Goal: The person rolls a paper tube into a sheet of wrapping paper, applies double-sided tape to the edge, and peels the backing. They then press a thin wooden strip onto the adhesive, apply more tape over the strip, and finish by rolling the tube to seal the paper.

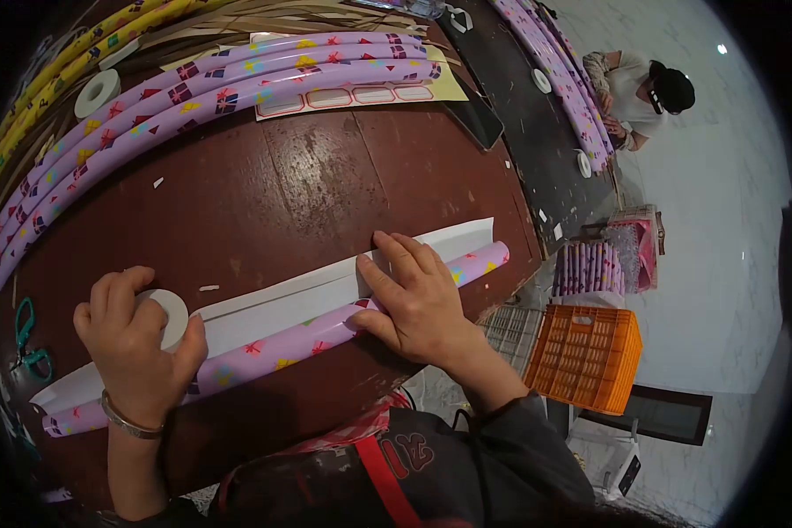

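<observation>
A purple patterned paper roll (299, 339) lies slantwise across the brown table (317, 176), its white loose edge (238, 321) spread flat along the far side. My left hand (141, 343) has its fingers wrapped round a white tape roll (174, 319) over the left part of the paper. A bracelet is on that wrist. Farther right, my right hand (414, 304) lies spread on the purple roll and its white edge, pressing them with the fingers apart.
Three purple rolls (238, 84) lie along the table's far side, near label sheets (352, 99), a phone (477, 121) and another tape roll (98, 93). Green scissors (28, 343) lie at left. A person (629, 97) works beyond. An orange crate (583, 356) stands right.
</observation>
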The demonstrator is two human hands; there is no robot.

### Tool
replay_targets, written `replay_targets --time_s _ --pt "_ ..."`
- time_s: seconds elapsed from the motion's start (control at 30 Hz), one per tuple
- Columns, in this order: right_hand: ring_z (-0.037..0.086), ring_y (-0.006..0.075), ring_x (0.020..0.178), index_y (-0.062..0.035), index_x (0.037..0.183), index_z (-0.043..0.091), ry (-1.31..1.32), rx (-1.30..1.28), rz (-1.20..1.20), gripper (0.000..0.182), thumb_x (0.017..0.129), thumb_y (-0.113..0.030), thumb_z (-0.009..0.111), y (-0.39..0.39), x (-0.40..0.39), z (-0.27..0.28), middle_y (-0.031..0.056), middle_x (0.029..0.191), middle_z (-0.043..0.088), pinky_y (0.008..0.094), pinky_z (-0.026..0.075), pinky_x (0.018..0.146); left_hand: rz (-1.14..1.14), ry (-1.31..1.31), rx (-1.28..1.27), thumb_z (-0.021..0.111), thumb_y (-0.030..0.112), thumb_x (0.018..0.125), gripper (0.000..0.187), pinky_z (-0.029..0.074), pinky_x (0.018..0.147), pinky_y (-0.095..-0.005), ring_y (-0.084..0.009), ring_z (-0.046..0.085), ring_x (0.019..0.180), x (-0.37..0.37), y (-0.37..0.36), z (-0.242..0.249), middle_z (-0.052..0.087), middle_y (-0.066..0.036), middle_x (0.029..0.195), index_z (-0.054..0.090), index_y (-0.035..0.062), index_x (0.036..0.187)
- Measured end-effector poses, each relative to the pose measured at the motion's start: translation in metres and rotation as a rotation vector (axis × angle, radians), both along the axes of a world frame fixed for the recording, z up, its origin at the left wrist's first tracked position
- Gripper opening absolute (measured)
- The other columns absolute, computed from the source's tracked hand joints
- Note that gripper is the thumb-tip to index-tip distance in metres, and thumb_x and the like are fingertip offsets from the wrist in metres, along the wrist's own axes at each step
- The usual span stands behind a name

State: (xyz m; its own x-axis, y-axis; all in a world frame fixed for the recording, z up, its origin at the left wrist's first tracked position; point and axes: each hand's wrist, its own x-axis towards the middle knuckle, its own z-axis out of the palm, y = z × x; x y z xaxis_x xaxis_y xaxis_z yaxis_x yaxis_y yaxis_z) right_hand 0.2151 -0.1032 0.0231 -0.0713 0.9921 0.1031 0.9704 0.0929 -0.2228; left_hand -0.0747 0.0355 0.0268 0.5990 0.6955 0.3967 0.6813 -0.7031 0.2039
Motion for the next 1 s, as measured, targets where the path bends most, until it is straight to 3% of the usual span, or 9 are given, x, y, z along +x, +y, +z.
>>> replay_targets --time_s 0.03,0.1,0.3,0.43,0.53,0.6,0.7,1.0 --pt "0.048 0.0421 0.125 -0.0011 0.122 0.063 0.001 0.001 0.002 0.066 0.085 -0.055 0.065 0.001 0.000 0.001 0.0250 0.135 0.052 0.0578 0.039 0.102 0.004 0.004 -0.005 0.075 0.021 0.060 0.026 0.034 0.079 -0.0407 -0.0286 0.058 0.098 0.000 0.000 0.001 0.064 -0.011 0.106 0.056 0.0042 0.065" --pt "0.050 0.0425 0.125 -0.0033 0.125 0.063 -0.034 -0.028 0.012 0.063 0.083 -0.051 0.068 0.001 0.002 0.006 0.0248 0.136 0.051 0.0502 0.044 0.102 0.012 0.013 -0.013 0.075 0.021 0.060 0.026 0.034 0.079 -0.0407 -0.0286 0.058 0.098 -0.001 -0.001 0.004 0.064 -0.011 0.106 0.055 0.0043 0.065" --pt "0.051 0.0423 0.123 -0.0021 0.121 0.065 -0.020 -0.006 0.050 0.063 0.083 -0.053 0.068 0.002 0.008 0.006 0.0257 0.135 0.053 0.0488 0.045 0.100 -0.027 0.037 0.003 0.083 0.038 0.061 0.040 0.034 0.079 -0.0424 -0.0289 0.058 0.098 -0.013 0.002 0.009 0.062 -0.008 0.101 0.059 0.0064 0.068" --pt "0.051 0.0443 0.124 -0.0014 0.122 0.066 -0.051 -0.026 0.064 0.066 0.084 -0.056 0.065 0.002 0.010 0.006 0.0266 0.135 0.053 0.0495 0.046 0.100 -0.024 0.076 -0.087 0.083 0.040 0.064 0.041 0.035 0.082 -0.0436 -0.0293 0.058 0.098 -0.026 0.001 0.016 0.062 -0.008 0.100 0.060 0.0068 0.069" --pt "0.051 0.0450 0.123 -0.0011 0.122 0.066 -0.041 -0.026 0.066 0.066 0.085 -0.056 0.065 0.004 0.009 0.007 0.0271 0.135 0.053 0.0499 0.047 0.099 -0.006 0.073 -0.090 0.081 0.041 0.070 0.040 0.035 0.092 -0.0492 -0.0299 0.057 0.101 -0.035 -0.002 0.018 0.061 -0.008 0.102 0.058 0.0077 0.072" --pt "0.052 0.0453 0.122 -0.0008 0.121 0.066 -0.034 -0.032 0.085 0.067 0.085 -0.057 0.065 0.005 0.010 0.007 0.0275 0.134 0.053 0.0503 0.047 0.098 0.038 0.091 -0.097 0.078 0.040 0.075 0.039 0.030 0.101 -0.0575 -0.0313 0.057 0.105 -0.045 -0.005 0.017 0.061 -0.009 0.105 0.055 0.0086 0.074" --pt "0.052 0.0458 0.122 -0.0007 0.121 0.066 -0.050 -0.045 0.081 0.067 0.085 -0.057 0.064 0.004 0.010 0.009 0.0277 0.135 0.053 0.0506 0.047 0.098 0.097 0.103 -0.105 0.077 0.039 0.077 0.039 0.025 0.104 -0.0621 -0.0329 0.057 0.110 -0.059 -0.010 0.016 0.061 -0.010 0.109 0.052 0.0089 0.075" --pt "0.051 0.0463 0.124 -0.0011 0.122 0.066 -0.050 -0.077 0.078 0.067 0.088 -0.059 0.060 0.003 0.011 0.009 0.0260 0.137 0.052 0.0509 0.047 0.098 0.267 0.175 -0.099 0.078 0.041 0.077 0.040 0.023 0.105 -0.0628 -0.0339 0.053 0.120 -0.075 -0.015 0.012 0.060 -0.010 0.117 0.054 0.0094 0.075"
